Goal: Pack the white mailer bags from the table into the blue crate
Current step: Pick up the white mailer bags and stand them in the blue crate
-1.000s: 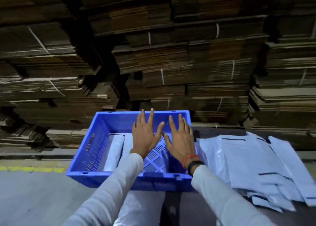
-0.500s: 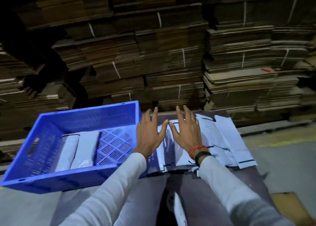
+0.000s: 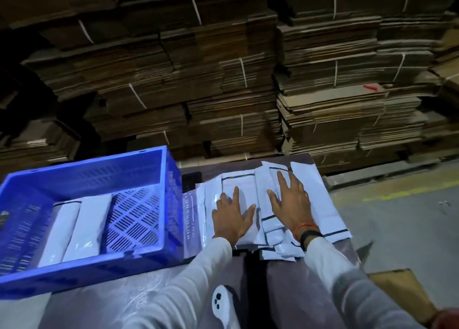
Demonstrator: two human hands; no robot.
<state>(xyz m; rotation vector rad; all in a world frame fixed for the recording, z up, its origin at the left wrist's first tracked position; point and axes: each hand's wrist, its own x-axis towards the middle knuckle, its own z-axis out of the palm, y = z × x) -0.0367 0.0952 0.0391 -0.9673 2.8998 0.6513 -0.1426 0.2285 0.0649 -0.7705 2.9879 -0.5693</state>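
Note:
A loose pile of white mailer bags [image 3: 315, 199] with black edge lines lies on the dark table [image 3: 293, 289], right of the blue crate [image 3: 82, 261]. My left hand [image 3: 232, 216] lies flat on the pile's left part, fingers spread. Flat on the bags to its right rests my right hand [image 3: 291, 204], also with straight fingers. Inside the crate, two white mailer bags [image 3: 74, 226] lie side by side on the left half of the slotted floor. The crate's right half is bare.
Tall stacks of strapped flat cardboard [image 3: 223, 80] rise right behind the table and crate. Clear plastic sheeting [image 3: 119, 296] covers the table's near left. A small white device [image 3: 221, 304] lies at the near edge. Concrete floor with a yellow line [image 3: 397, 194] runs on the right.
Both hands left the crate and moved right onto the mailer pile, where they now lie flat. The view swung right, so the crate sits further left.

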